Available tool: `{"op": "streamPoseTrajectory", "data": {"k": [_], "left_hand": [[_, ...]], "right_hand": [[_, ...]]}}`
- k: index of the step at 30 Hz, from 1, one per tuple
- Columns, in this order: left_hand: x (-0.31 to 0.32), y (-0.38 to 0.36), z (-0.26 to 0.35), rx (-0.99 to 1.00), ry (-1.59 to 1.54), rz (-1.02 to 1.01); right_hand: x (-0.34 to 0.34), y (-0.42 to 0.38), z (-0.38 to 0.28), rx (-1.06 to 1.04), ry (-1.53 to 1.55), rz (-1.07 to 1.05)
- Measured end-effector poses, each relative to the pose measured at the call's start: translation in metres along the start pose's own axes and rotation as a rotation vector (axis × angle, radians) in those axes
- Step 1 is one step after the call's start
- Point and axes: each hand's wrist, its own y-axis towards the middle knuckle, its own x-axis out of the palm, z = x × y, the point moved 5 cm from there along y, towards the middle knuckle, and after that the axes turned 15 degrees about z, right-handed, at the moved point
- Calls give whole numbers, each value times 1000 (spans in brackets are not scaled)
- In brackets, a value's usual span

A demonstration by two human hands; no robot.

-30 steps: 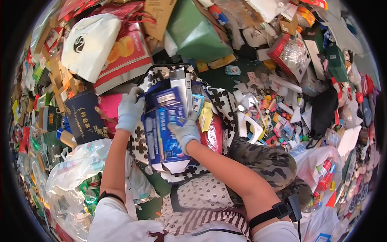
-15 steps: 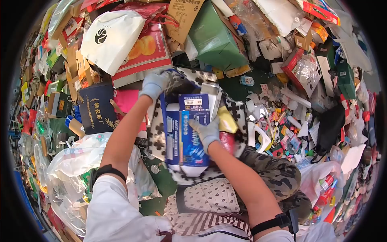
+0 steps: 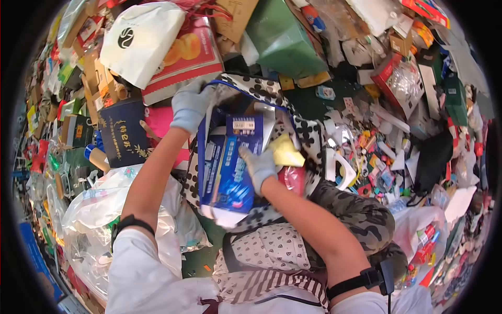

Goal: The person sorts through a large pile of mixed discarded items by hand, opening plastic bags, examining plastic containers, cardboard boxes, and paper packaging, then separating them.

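Note:
A black-and-white patterned bag [image 3: 309, 137] with blue edging sits open in front of me. My left hand [image 3: 189, 105], in a pale glove, is closed on the bag's upper left rim. Inside the bag stand flattened blue cardboard boxes, the front one a shiny blue box [image 3: 232, 175]. My gloved right hand [image 3: 260, 168] grips that box at its right edge, thumb across its face and the other fingers largely hidden. Just right of this hand lie a yellow piece [image 3: 286, 150] and a red packet [image 3: 293, 179], both in the bag.
Mixed waste surrounds me. A white bag [image 3: 141, 44] lies on a red box [image 3: 196, 52] at upper left, near a green box [image 3: 285, 39]. A dark blue box [image 3: 124, 133] and a clear plastic bag [image 3: 91, 225] are at left; small colourful scraps [image 3: 374, 167] lie at right.
Both hands have shifted slightly left, and the blue box has tilted and moved left with my right hand. The bag's top rim shows more, its mouth spread wider.

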Motion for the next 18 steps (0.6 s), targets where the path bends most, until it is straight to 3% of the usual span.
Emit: {"op": "streamPoseTrajectory", "data": {"k": [1,2,3,5,6,7,8,10,11,13,14,16,17,18], "left_hand": [[-1,9,15,144,183,24],[5,9,26,224,81,142],[18,5,32,230,3,85],[13,-18,64,260,-56,-92],[12,-31,65,190,-68,-253],[14,-38,60,182,-57,-294],[7,-43,53,249,-10,-155],[-20,-50,64,385,10,115],[-31,-56,82,408,-148,150],[-2,-83,92,498,-319,24],[32,-95,77,400,-116,-107],[96,-105,15,137,25,-78],[113,-105,-8,-6,29,-69],[117,-105,-9,43,68,-56]], "right_hand": [[2,-12,-2,10,-31,14],[2,-15,2,27,-176,71],[0,-14,3,-15,-310,152],[1,16,8,-17,-137,65],[-5,22,-9,-137,68,117],[-6,38,-16,-153,82,91],[-17,34,-50,-109,95,143],[-19,55,-54,-108,-45,274],[-11,68,-47,-134,-92,325],[7,78,-36,-119,-205,318],[11,81,-40,-122,-215,299],[18,88,-50,105,-183,8],[-4,76,-86,30,-552,-97],[-20,75,-108,65,-544,-313]]}}
